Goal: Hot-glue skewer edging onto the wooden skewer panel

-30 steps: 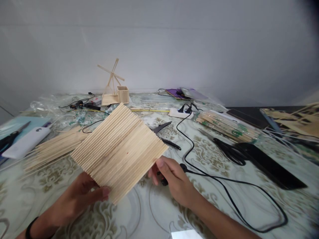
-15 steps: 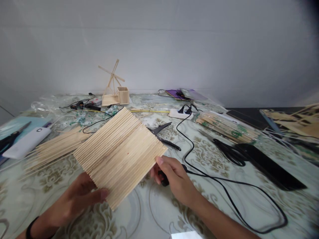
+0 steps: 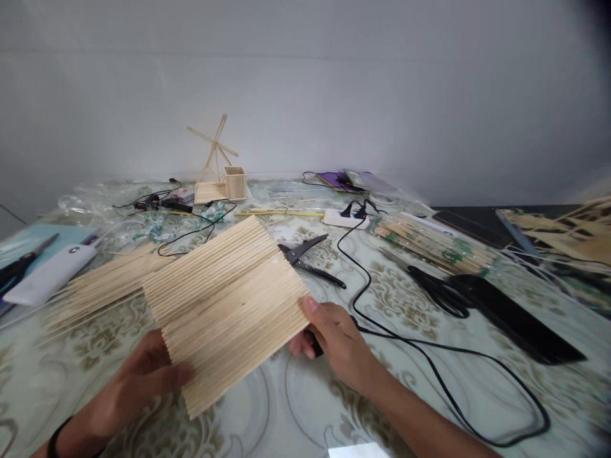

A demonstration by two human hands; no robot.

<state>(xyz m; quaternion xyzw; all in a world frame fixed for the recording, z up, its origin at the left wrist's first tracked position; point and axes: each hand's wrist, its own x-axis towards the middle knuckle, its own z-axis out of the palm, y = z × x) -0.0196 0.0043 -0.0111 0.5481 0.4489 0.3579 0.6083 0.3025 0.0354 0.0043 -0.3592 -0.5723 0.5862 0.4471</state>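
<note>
A flat panel of pale wooden sticks point(image 3: 229, 312), laid side by side, is held tilted above the table between both hands. My left hand point(image 3: 147, 375) grips its lower left edge, thumb on top and the other fingers hidden beneath. At the right corner, my right hand point(image 3: 334, 337) pinches the panel with the thumb on top. Behind the right fingers shows part of a black corded tool point(image 3: 314, 343); its kind and whether the hand touches it are hidden. Just beyond the panel lie black-handled pliers-like cutters point(image 3: 308, 257) with their jaws apart.
Loose sticks point(image 3: 109, 280) and a white power bank point(image 3: 52, 273) lie at left. A stick windmill model point(image 3: 235, 183) stands at the back. To the right are a power strip point(image 3: 344, 218), bagged sticks point(image 3: 429, 245), black scissors point(image 3: 436, 289) and a looping black cord point(image 3: 477, 350).
The panel has turned slightly counterclockwise in my hands, its near corner moving left and down. My left hand shifted a little left with it; both hands keep their hold.
</note>
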